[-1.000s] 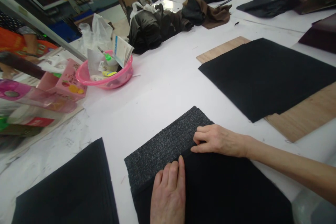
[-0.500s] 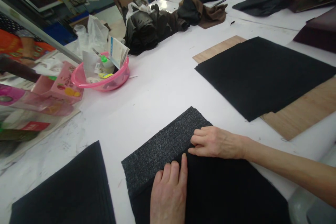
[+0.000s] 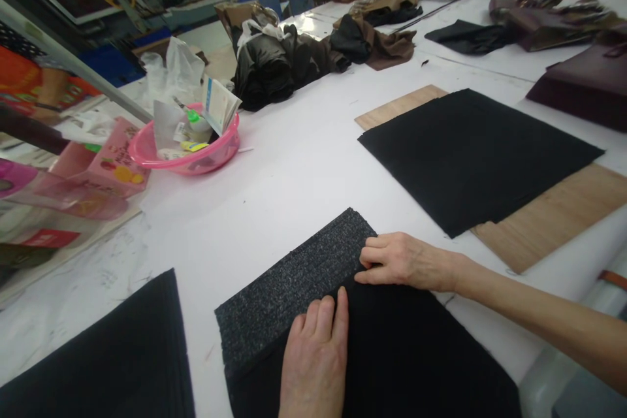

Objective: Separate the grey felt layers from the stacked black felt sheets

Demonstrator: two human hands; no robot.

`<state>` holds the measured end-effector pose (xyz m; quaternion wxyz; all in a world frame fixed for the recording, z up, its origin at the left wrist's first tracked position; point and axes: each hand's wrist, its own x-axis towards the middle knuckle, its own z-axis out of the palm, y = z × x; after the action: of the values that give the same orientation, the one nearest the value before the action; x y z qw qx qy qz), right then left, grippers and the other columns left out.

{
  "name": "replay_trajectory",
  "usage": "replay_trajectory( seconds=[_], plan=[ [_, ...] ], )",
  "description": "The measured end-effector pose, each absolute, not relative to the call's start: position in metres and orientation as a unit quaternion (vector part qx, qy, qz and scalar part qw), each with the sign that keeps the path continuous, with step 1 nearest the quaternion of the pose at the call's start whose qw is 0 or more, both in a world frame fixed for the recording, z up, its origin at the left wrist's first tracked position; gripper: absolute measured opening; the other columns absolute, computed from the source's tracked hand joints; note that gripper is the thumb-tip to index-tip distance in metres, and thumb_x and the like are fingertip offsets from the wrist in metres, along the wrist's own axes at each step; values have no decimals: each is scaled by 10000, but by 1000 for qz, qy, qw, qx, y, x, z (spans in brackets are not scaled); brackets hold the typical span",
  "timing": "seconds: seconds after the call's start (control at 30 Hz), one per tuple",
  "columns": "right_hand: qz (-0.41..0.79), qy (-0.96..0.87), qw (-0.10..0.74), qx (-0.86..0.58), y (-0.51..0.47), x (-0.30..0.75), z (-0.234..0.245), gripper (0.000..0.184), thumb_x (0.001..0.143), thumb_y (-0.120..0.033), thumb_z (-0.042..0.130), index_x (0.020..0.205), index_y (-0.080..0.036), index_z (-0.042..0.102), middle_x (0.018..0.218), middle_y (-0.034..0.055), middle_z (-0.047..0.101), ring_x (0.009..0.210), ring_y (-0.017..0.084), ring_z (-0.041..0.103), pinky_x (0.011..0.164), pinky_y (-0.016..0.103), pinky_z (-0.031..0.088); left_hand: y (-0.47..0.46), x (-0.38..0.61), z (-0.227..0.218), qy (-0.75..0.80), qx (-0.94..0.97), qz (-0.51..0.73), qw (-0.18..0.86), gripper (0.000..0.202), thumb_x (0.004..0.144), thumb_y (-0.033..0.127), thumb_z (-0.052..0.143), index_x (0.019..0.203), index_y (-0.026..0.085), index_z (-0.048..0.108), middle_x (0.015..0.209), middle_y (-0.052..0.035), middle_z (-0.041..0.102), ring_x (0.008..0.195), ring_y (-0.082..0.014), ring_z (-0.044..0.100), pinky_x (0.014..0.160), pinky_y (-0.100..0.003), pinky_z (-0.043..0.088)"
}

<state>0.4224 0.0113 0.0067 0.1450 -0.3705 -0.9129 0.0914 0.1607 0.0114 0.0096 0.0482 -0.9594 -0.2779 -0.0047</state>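
In the head view a black cloth [image 3: 416, 346] lies before me, with a speckled dark grey strip [image 3: 294, 287] along its far edge. A fold or seam line runs between the two. My left hand [image 3: 316, 353] rests flat on the cloth, index finger stretched out to the line. My right hand [image 3: 399, 261] is closed, fingers curled and thumb pressed at the same line near the right edge, gripping the cloth there. The fingertips of the two hands are close together but apart. What lies under the right fingers is hidden.
Another black cloth stack [image 3: 108, 359] lies left, and a black stack [image 3: 480, 157] sits on a wooden board [image 3: 563, 215] at right. A pink basin [image 3: 196, 160] holds small items. Dark bundled material [image 3: 264, 62] and maroon bags [image 3: 582, 88] stand farther back. Other people are partly visible.
The camera view has shifted slightly. Both hands sit a little farther right along the line relative to the cloth, keeping much the same pose.
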Motion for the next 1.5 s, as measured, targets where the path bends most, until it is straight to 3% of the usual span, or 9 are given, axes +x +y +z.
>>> replay_trajectory(
  seconds=[0.23,0.43,0.87,1.1,1.5],
  plan=[
    [82,-909,156,-378,5,425,4,268,1057,-140,369,1160,-171,614,953,47,561,797,167,453,663,303,397,14,166,15,-272,-961,26,45,683,722,-26,568,1377,144,480,980,-41,620,840,-208,596,684,-346,560],
    [49,-910,150,-383,4,422,2,240,1047,-145,399,1142,-167,618,921,41,563,763,172,451,633,309,378,14,170,8,-258,-964,-8,66,633,697,-29,557,1321,73,517,1078,-78,612,969,-229,574,792,-357,554],
    [92,-893,145,-415,1,440,6,248,1053,-142,384,1110,-162,625,939,41,567,808,167,469,700,307,402,15,190,7,-255,-964,-31,71,661,704,56,645,1347,117,507,908,-14,603,778,-203,557,625,-351,530],
    [95,-879,178,-431,-4,443,0,252,1054,-146,392,1161,-170,618,956,51,566,852,167,487,724,294,424,12,194,4,-239,-968,-47,66,649,681,4,598,1322,40,507,1068,-75,602,933,-219,555,750,-346,534],
    [99,-856,228,-453,-7,446,0,237,1049,-161,420,1101,-168,651,917,49,571,833,157,493,718,278,421,16,210,4,-226,-968,-36,107,658,696,70,600,1347,77,505,910,-28,557,776,-207,532,609,-353,530]
  ],
)
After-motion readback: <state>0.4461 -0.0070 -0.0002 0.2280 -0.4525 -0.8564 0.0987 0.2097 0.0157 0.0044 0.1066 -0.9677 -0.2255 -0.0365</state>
